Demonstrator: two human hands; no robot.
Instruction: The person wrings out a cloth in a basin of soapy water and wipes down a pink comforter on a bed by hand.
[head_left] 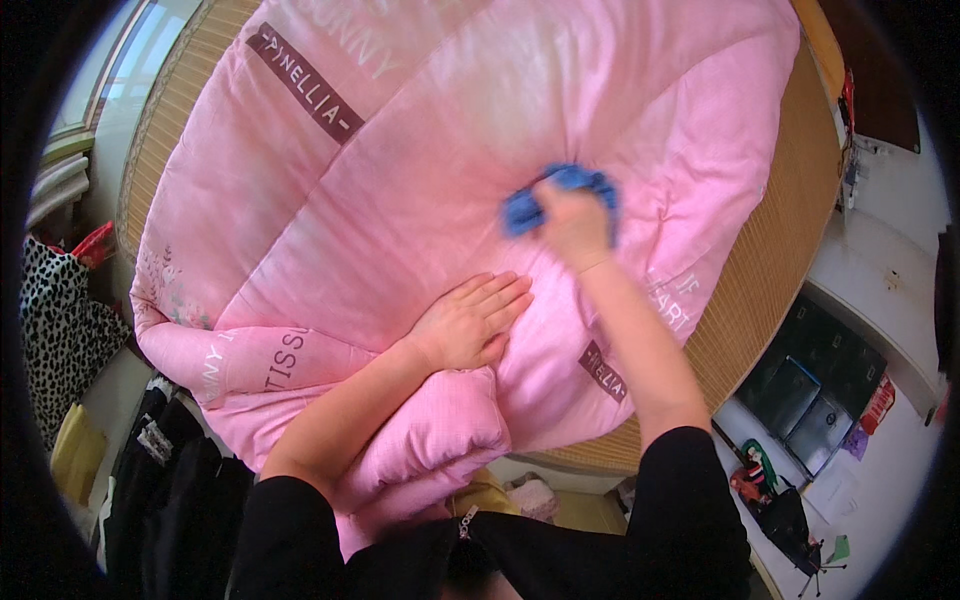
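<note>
My black sleeves point(690, 510) are filling the bottom of the view, and just beyond them a folded roll of the pink quilt point(420, 200) is bunching up against my chest. My left hand point(470, 322) is lying flat on the quilt, fingers spread open and together, pressing the fabric down. My right hand point(572, 222) is closing around a blue cloth point(520, 212), holding it against the quilt's middle, a little beyond the left hand. The quilt is covering most of a bed with a woven straw mat point(770, 260) showing at its edges. A white desk point(880, 270) is standing to my right.
</note>
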